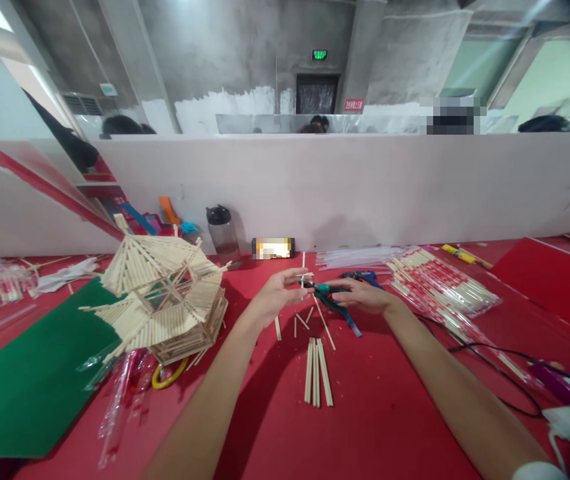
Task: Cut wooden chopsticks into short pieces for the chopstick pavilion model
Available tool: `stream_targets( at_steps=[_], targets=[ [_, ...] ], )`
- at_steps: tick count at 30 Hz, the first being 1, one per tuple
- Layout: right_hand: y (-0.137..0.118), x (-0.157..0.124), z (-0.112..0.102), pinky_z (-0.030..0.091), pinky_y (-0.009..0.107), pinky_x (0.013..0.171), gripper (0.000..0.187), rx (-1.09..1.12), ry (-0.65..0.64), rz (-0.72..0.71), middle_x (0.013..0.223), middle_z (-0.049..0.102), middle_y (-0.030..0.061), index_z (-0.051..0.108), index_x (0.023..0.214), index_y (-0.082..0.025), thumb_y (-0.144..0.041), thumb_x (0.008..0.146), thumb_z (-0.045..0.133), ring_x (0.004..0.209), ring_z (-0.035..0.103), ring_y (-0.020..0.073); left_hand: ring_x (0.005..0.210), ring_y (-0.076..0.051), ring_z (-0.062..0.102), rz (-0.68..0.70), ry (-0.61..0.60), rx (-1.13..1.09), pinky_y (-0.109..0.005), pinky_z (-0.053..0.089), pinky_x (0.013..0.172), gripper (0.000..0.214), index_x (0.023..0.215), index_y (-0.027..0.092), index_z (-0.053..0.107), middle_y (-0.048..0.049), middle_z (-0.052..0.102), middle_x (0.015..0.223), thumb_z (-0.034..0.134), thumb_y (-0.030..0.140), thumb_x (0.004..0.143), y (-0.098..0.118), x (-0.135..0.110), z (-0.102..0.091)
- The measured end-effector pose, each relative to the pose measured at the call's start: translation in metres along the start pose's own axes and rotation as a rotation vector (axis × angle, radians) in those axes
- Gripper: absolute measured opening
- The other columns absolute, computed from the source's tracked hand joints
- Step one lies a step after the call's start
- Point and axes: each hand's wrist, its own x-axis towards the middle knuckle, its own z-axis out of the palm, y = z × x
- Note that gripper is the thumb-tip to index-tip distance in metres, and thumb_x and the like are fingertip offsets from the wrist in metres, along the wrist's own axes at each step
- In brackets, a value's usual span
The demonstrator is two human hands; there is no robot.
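Note:
My left hand (277, 295) pinches a thin wooden stick (303, 272) and holds it upright over the red table (375, 413). My right hand (362, 295) grips green-handled cutters (332, 299), whose jaws meet the stick near its lower end. Below the hands lie short cut stick pieces (301, 321) and a small bundle of longer sticks (316, 371). A pavilion model built of sticks (162, 300) stands to the left, partly on a green board (29, 390).
Wrapped chopstick packs (439, 283) lie at the right, with a black cable (489, 363) and a purple glue gun (567, 387). A dark bottle (222, 233) and a phone (273, 248) stand by the white partition. Plastic wrappers (117, 400) litter the left.

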Motion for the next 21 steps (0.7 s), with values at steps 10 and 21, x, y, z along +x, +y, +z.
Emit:
stream_targets(
  at_steps=[10,21],
  targets=[
    [-0.0013,0.0012,0.0006,0.049,0.034,0.089,0.049,0.044,-0.025,0.013,0.117,0.067,0.0085,0.067,0.119,-0.025,-0.043,0.074,0.076,0.099,0.065,0.0207,0.101,-0.021,0.068,0.004,0.011,0.021,-0.040,0.048,0.098,0.050,0.120,0.018,0.061,-0.0148,0.057,0.132,0.076,0.013,0.073,0.0037,-0.0022,0.0033],
    [-0.0019,-0.0006,0.0013,0.049,0.035,0.089,0.051,-0.006,-0.046,-0.001,0.117,0.067,0.0083,0.066,0.121,-0.026,-0.044,0.075,0.075,0.104,0.063,0.0220,0.098,-0.020,0.069,-0.028,0.022,0.022,-0.036,0.049,0.097,0.048,0.120,0.017,0.061,-0.0140,0.058,0.131,0.073,0.008,0.074,0.0025,-0.0007,0.0029]
  ],
)
